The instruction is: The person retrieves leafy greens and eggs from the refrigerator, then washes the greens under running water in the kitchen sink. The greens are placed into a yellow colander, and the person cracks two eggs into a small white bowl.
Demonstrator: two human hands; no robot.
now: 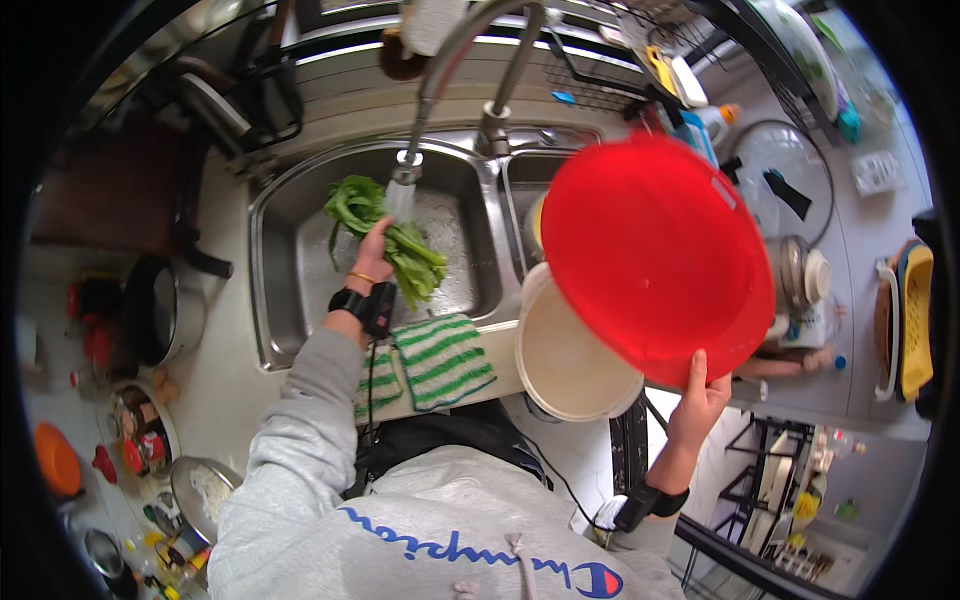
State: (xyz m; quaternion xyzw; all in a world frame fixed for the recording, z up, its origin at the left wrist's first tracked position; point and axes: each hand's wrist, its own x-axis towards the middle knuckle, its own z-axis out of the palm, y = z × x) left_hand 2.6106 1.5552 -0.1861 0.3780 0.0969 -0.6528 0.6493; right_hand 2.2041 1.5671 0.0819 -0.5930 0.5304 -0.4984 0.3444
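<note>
My left hand grips a bunch of leafy greens over the left basin of the steel double sink. Water runs from the pull-down faucet head onto or just beside the greens. On the right, my right hand holds a round red plastic lid or basin by its lower rim, fingers partly hidden behind it. This red piece is tilted and covers part of a white bucket and of the right basin. A yellowish edge shows in the right basin.
Green-and-white striped cloths lie at the counter's front edge. A pot and a bowl with white food stand left. Behind the sink are a paper roll and a wire rack. A glass lid lies right. A cable hangs before me.
</note>
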